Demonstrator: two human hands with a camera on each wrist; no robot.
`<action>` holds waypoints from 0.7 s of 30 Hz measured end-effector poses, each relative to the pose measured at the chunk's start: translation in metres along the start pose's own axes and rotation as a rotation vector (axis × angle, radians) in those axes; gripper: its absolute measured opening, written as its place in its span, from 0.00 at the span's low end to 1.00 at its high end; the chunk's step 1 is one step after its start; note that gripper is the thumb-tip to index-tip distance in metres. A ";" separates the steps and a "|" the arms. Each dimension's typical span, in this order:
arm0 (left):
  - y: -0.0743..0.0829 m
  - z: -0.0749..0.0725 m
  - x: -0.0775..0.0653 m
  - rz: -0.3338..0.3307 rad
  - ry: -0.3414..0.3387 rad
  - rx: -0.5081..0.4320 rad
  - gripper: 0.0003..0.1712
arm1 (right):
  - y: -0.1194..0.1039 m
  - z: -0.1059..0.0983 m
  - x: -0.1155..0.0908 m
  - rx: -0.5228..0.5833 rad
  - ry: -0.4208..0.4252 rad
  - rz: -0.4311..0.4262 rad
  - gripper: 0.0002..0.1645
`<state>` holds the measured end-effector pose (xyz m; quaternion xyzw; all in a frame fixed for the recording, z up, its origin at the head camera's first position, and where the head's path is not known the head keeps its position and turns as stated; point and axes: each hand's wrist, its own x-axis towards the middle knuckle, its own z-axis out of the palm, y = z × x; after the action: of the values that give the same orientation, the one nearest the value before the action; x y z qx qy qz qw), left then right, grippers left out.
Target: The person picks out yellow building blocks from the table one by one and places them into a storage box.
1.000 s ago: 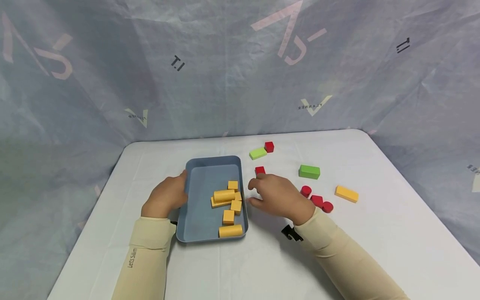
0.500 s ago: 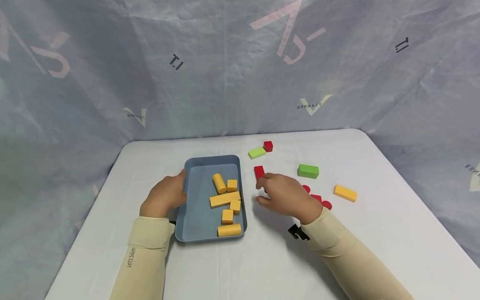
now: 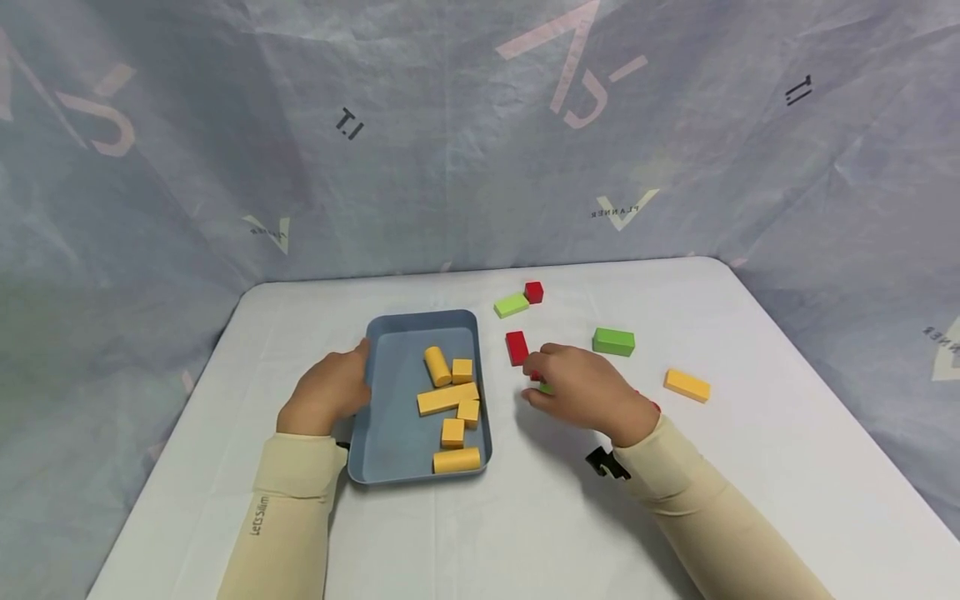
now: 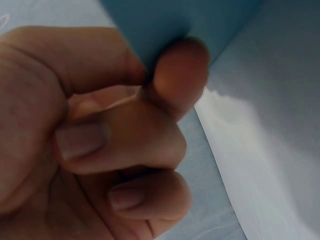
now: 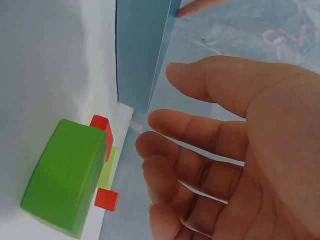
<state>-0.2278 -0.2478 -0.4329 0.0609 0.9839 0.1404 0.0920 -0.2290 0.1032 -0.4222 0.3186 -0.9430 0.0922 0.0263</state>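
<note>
My left hand (image 3: 326,390) grips the left wall of a blue-grey tray (image 3: 388,392). In the left wrist view a fingertip presses against the tray's wall (image 4: 175,22) while the lower fingers curl in. Yellow blocks lie in the tray: a cylinder (image 3: 437,367), a long bar (image 3: 447,399), another cylinder (image 3: 457,460) and several cubes. To the tray's right my right hand (image 3: 581,387) hovers over the table with loosely bent fingers, holding nothing. A green block (image 5: 65,175) stands below it in the right wrist view; in the head view the hand mostly hides this block.
A red block (image 3: 517,348) lies between tray and right hand. Farther back are a light-green block (image 3: 512,305) and a red cube (image 3: 533,292). A green block (image 3: 613,342) and a yellow bar (image 3: 687,385) lie to the right. Red pieces are mostly hidden behind the right hand.
The yellow cylinder atop the bar has come to lie beyond it in the tray. My right hand has moved right, away from the tray, uncovering the red block. The left hand keeps its grip.
</note>
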 end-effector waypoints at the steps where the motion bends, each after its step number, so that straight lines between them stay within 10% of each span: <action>1: 0.000 0.000 0.000 -0.002 -0.003 0.000 0.41 | 0.001 0.000 -0.001 0.001 0.004 -0.001 0.14; 21: 0.001 0.000 0.001 -0.009 -0.012 0.007 0.42 | 0.027 -0.003 -0.018 0.074 0.068 -0.024 0.14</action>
<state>-0.2283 -0.2464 -0.4325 0.0577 0.9841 0.1362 0.0984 -0.2309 0.1352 -0.4254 0.3273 -0.9337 0.1372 0.0476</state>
